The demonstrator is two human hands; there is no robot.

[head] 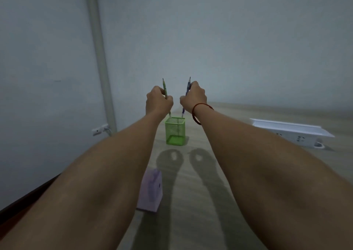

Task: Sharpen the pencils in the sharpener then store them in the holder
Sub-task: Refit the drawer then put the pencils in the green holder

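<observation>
We see our left forearm (pixel 107 163) and right forearm (pixel 257 163) bare along their whole visible length, and our left hand (pixel 159 102) and right hand (pixel 193 98) bare too. On our right wrist we wear a thin red cord bracelet (pixel 193 116), a plain, slightly loose loop.

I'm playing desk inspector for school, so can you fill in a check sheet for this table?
Surface: wooden table, arm shadows on it.
Job's things: green pencil and blue pencil, points up, lower ends at the rim of the green mesh holder; purple sharpener nearer.
Clutter: white power strip, right side.
Hands: left hand grips green pencil; right hand grips blue pencil.
Cables: white cable at wall socket.
Surroundings: plain wall, vertical pipe.
</observation>
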